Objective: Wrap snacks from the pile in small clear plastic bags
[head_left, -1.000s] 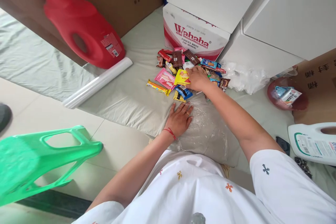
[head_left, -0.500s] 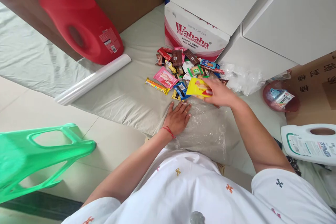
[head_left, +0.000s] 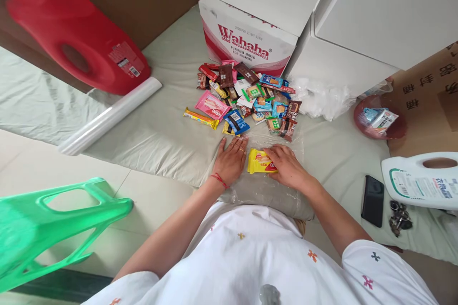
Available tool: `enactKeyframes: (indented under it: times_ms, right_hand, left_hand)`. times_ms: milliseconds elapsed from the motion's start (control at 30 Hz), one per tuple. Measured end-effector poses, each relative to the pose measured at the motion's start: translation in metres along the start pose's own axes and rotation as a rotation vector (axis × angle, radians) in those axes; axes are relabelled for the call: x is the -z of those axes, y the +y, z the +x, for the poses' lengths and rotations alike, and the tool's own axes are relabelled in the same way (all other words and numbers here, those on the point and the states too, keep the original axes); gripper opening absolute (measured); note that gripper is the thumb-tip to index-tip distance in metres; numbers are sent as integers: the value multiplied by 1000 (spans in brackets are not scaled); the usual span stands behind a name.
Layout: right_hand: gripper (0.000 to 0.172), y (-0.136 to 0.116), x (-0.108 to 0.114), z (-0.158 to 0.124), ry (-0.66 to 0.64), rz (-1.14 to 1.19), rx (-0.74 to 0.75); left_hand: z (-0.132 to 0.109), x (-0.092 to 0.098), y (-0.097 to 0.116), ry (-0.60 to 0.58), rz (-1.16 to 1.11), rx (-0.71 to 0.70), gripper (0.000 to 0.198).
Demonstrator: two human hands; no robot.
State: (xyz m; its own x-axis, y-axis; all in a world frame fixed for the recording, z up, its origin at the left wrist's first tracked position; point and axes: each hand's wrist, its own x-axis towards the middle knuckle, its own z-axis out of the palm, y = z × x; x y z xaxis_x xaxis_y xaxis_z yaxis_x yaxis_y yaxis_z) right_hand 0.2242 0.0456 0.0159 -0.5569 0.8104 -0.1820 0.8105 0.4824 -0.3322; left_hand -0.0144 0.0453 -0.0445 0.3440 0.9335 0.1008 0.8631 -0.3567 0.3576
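Observation:
My left hand [head_left: 231,161] lies flat, fingers stretched out, on the left side of a sheet of clear plastic wrap [head_left: 265,191]. On the same sheet, my right hand [head_left: 289,167] grips the right end of a yellow wafer packet [head_left: 258,161], thumb at its near side and fingers over the top. The packet lies flat between both hands. Just beyond the fingertips is a pile of small wrapped snacks, among them a pink wafer packet [head_left: 212,105], a blue packet [head_left: 236,121], a yellow-orange bar [head_left: 201,118] and a brown cocoa packet [head_left: 294,110].
A plastic wrap roll [head_left: 110,116] and red jug [head_left: 82,43] lie left. Behind the snacks stands a Wahaha carton [head_left: 246,38], with crumpled clear plastic [head_left: 322,97] beside it. Rightward are a red bowl [head_left: 361,116], phone [head_left: 372,201], keys [head_left: 400,219] and white bottle [head_left: 420,186]. A green stool [head_left: 32,219] stands lower left.
My right hand has brought the yellow wafer packet from the pile's near edge down onto the plastic wrap. My left hand stays flat. The view has shifted slightly right.

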Motion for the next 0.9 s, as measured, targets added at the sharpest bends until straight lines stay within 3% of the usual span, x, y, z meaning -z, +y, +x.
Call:
enactKeyframes:
  times_ms: [167,300,500,633,800,900]
  right_hand:
    - [86,0,-14,0,54,43,-13]
    - [86,-1,-9,3,93,88,6]
    - [55,22,21,45,296,76,-41]
    - [61,36,22,86,201,-16,-33]
    - [21,37,26,104,70,-1,34]
    - [16,32,37,96,92,8,164]
  left_hand:
    - [0,1,1,0,1,5,55]
    - [-2,0,-2,20,-29,-2,55]
    - [-4,-3,-12,181,-189,-7,46]
    - [-6,-2,-12,341,-259,29,38]
    - [-6,15,-3,389,-222,59,39]
    - [10,30,4,357,-163,-28,58]
